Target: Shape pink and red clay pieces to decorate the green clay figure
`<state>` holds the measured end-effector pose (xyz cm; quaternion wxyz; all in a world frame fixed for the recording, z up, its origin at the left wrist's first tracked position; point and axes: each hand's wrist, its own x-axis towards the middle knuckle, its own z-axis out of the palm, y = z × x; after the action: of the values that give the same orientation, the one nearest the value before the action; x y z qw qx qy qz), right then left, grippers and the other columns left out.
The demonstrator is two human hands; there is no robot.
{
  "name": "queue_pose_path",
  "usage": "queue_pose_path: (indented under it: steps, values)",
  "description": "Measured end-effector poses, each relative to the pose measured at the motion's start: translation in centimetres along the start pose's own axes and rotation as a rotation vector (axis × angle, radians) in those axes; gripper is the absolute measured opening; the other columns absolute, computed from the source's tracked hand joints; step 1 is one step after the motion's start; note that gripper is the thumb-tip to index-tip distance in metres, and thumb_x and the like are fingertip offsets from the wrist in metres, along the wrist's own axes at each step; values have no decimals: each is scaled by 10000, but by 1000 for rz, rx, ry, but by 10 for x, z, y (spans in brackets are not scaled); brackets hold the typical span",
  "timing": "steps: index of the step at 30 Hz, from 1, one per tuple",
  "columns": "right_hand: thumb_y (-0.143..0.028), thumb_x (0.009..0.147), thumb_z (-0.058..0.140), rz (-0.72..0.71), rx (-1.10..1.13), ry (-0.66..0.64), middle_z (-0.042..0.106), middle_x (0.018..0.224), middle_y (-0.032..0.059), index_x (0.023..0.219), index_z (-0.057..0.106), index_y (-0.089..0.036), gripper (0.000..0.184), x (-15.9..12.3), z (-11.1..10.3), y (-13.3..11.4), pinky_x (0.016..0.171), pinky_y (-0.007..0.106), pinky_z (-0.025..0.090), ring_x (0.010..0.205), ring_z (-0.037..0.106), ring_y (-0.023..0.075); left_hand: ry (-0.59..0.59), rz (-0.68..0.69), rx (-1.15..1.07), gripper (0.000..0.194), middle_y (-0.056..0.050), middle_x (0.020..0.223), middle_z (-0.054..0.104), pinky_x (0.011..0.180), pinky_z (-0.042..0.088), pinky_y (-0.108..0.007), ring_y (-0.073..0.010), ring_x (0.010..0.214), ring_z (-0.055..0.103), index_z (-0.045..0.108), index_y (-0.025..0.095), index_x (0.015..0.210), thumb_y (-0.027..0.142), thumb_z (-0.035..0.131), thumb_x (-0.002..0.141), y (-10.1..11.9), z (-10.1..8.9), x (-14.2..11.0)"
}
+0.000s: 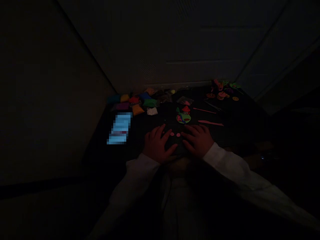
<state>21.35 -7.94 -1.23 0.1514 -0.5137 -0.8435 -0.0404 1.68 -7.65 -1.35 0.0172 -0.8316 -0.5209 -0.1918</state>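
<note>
The scene is very dark. My left hand (157, 143) lies on a dark table (240, 126) with its fingers stretched flat and apart, holding nothing. My right hand (198, 140) rests beside it, fingers also spread flat. Between the two hands sit two small pink clay discs (175, 134). Just beyond them stands a small clay figure (184, 115) on a green round base with a red top. Both arms wear white sleeves.
Several coloured clay packets (136, 101) lie at the back left, a lit phone screen (120, 128) left of my hands. Two pink modelling sticks (210, 123) lie to the right. More small clay pieces (221, 91) sit at the back right, near a wall.
</note>
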Motion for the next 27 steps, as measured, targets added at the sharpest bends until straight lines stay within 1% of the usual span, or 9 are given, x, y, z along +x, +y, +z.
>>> queue_pose_path:
  steps: [4,7,10,14,18,23,27]
  values:
    - [-376,817,380,5,77,22,423,1243,31,1125,507,-258,353,1,2,5,923,434,192,1086,363,220,-1,-7,-1,538,-112,1298,352,884,251,-467,-302,1144,312,442,229,1183,502,449,720,0,0,0]
    - [-351,813,394,20,143,61,458,1204,45,1118,515,-229,350,2,4,11,911,401,238,1060,393,203,-6,-2,1,541,-111,1302,345,884,252,-464,-296,1145,312,432,229,1191,505,439,725,0,0,0]
    - [-322,813,394,34,158,88,468,1189,47,1098,531,-227,330,2,6,14,900,384,260,1055,399,193,-4,-4,-2,544,-113,1303,344,883,250,-467,-301,1145,309,431,226,1192,505,437,726,0,0,0]
    - [-338,814,383,1,85,64,430,1228,25,1079,546,-267,319,0,4,10,927,422,201,1078,367,212,-5,-8,-8,537,-114,1302,346,883,250,-466,-302,1145,309,435,223,1189,500,435,729,0,-1,-1]
    - [-350,807,393,-20,28,55,407,1250,28,1082,545,-276,323,-2,1,4,932,454,153,1091,345,231,-5,-16,0,536,-113,1300,350,885,250,-464,-299,1143,313,437,222,1187,504,426,732,0,-1,0]
    - [-345,800,408,-28,28,47,417,1245,21,1080,544,-277,319,-1,2,4,929,454,154,1090,347,229,1,-4,-1,544,-116,1297,354,880,257,-460,-300,1142,316,442,215,1184,511,429,728,-1,0,0]
    - [-356,801,406,-11,34,51,426,1235,40,1090,539,-261,331,0,2,5,917,450,174,1076,360,231,7,-1,7,535,-119,1295,356,875,264,-458,-298,1139,321,443,213,1182,503,428,733,-1,0,-1]
